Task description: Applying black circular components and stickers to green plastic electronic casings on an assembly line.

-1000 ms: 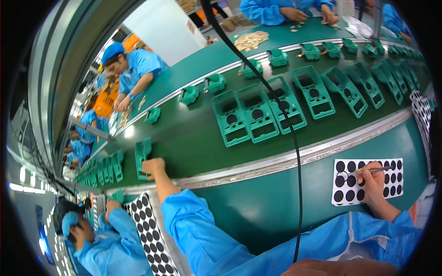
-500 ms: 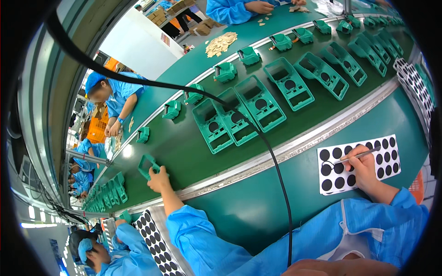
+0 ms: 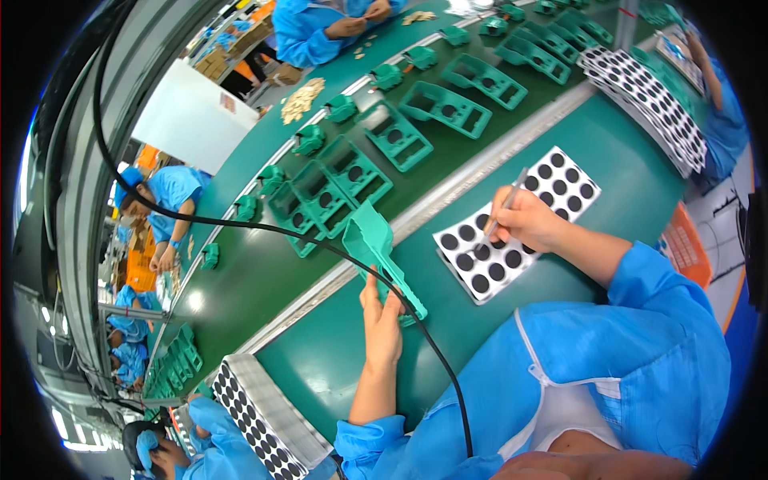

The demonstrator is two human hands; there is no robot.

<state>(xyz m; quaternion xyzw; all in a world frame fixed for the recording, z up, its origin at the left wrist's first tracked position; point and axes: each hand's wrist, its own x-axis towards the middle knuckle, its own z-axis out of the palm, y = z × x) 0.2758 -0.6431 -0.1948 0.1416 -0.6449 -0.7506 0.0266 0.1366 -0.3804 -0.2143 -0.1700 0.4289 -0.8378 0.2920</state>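
Observation:
My left hand (image 3: 382, 324) grips a green plastic housing (image 3: 370, 234), tilted and raised above the table's near side, by its lower part. A black cable crosses in front of the housing. In my right hand (image 3: 524, 220) is a thin metal pair of tweezers (image 3: 519, 181), pinched like a pen. Its tip points down at a white sheet of round black stickers (image 3: 562, 190) lying on the green table. Fingers and tweezers cover part of that sheet. Whether a sticker clings to the tip is too small to tell.
Green housings with a black disc (image 3: 394, 138) line the belt beyond a metal rail (image 3: 416, 214), with small green parts (image 3: 340, 108) behind. Stacked sticker sheets stand at right (image 3: 640, 104) and lower left (image 3: 260, 424). The black cable (image 3: 240, 225) hangs across. Co-workers in blue sit around.
My left hand has brought the green housing off the belt, toward me and to the right. The view has turned; my right hand stays over the sticker sheet with the tweezers.

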